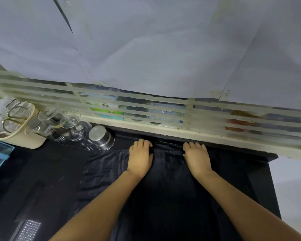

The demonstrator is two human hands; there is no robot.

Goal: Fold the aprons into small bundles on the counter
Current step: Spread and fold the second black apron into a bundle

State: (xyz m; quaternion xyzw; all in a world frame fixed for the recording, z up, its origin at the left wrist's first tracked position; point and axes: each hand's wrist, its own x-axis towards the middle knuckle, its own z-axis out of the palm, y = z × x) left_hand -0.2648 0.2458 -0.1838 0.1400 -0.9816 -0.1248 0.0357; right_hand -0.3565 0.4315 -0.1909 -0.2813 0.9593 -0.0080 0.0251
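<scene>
Dark counter point(42, 171), black apron point(169, 188) spread flat, left hand point(140, 156) and right hand point(196, 157) gripping its far edge, jar point(39, 126) labels unreadable

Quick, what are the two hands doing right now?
Left hand: palm down on the dark apron; gripping or just pressing, cannot tell.
Right hand: likewise palm down on it; cannot tell.
</scene>
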